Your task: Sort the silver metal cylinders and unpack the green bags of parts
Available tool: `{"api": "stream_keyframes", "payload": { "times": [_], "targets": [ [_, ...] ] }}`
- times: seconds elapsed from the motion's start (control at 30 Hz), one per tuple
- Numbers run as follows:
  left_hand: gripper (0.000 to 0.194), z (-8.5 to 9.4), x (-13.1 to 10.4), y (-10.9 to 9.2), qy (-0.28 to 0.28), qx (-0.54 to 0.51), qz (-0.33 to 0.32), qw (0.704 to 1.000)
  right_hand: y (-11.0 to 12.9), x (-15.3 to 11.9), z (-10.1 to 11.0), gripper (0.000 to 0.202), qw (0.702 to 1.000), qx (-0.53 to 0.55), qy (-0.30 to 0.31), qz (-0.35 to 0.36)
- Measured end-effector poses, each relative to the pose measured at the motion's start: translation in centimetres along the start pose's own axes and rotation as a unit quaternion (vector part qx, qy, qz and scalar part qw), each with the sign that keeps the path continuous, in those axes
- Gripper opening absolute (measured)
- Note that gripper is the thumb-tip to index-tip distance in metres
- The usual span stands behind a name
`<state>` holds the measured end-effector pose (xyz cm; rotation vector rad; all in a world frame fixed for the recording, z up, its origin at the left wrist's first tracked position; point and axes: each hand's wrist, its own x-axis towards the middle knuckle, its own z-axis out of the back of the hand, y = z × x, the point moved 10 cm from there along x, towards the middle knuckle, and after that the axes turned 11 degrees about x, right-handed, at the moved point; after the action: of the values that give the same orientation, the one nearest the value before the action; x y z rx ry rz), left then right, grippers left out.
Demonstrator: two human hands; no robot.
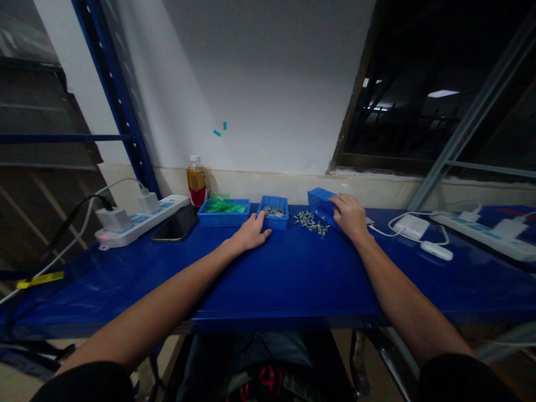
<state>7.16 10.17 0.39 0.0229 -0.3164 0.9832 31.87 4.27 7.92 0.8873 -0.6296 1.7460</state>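
Observation:
My right hand [350,215] grips a small blue bin [321,196], which is tipped on its side. Beside its mouth, a loose pile of screws [312,221] lies on the blue table. My left hand [253,231] rests at the near left corner of a second blue bin [276,221], fingers apart and touching its edge. Small metal parts [274,211] lie inside that bin. Just left of it stands a wider blue bin [224,219] with green plastic bags [224,206] in it.
A drink bottle [197,181] stands behind the bins by the wall. A dark phone [175,224] lies at left near a white power strip [138,222]. On the right are another power strip [488,234], white chargers [412,227] and cables. The table [280,279] ends close to my body.

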Motion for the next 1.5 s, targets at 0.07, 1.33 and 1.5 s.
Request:
{"api": "stream_keyframes", "payload": {
  "times": [0.07,1.33,1.5],
  "targets": [
    [0.051,0.0,0.0,0.1,0.0,0.001,0.004,1.0,-0.3,0.1,0.8,0.033,0.999,0.017,-0.035,0.016],
    [0.047,1.0,-0.8,0.2,-0.002,0.037,0.028,0.999,-2.7,1.7,1.0,0.037,0.989,-0.003,-0.145,-0.019],
    [0.046,1.0,-0.8,0.2,-0.004,0.04,0.032,0.999,-12.0,-0.8,1.1,0.04,0.927,0.076,-0.225,-0.291]
  ]
}}
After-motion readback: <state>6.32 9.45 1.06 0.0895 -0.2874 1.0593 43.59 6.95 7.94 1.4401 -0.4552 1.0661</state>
